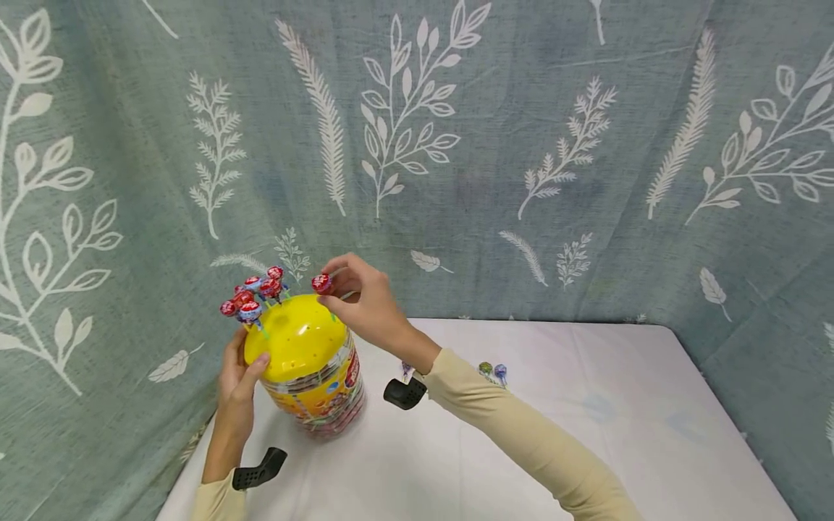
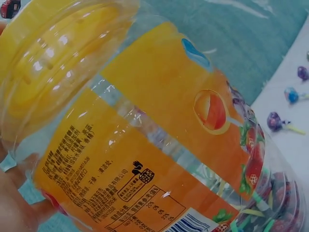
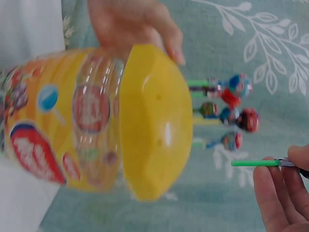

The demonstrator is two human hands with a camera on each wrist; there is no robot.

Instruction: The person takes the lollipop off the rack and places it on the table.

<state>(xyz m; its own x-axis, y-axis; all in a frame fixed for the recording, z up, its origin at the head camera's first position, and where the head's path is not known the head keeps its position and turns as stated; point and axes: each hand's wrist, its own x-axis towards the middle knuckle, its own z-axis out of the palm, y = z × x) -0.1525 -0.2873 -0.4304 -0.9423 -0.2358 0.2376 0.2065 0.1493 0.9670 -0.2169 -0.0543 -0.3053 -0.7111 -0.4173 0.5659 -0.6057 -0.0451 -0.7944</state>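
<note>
Steadying the lollipop jar (image 1: 317,383) on the tabletop (image 1: 586,434), the left hand (image 1: 237,383) wraps its fingers against the side just below the yellow lid (image 1: 295,346). Above the lid, the right hand (image 1: 365,300) pinches a red lollipop (image 1: 321,283); keep its stick square to a lid hole.

Left wrist view: loose lollipops (image 2: 275,121) lie beyond the jar.

Right wrist view: only here the green stick (image 3: 253,163) shows, clear of the lid.

Cream long sleeves on both arms, cuffs at the wrists. Black perforated camera mount strapped under each wrist. Both hands bare.
</note>
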